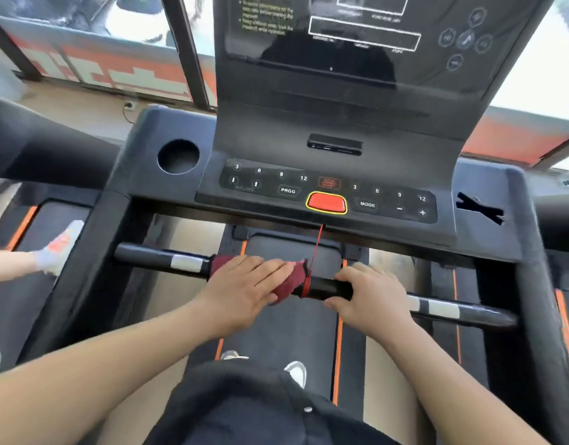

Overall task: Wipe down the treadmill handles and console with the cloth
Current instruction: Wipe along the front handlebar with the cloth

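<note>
The console [341, 101] is cut off at twelve o'clock, its yellow text [266, 15] blurred beyond reading. The left hand [244, 285] hides most of the cloth [291, 279]. At nine o'clock, a foot [60, 245] is cropped by the edge.

dark red knitted cloth [288, 279] – glossy black handlebar [328, 289], matt plastic console [328, 136]

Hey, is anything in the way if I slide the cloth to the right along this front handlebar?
Yes. The red safety cord hangs from the console and loops around the handlebar just right of the cloth, and the right hand grips the bar beyond that.
</note>
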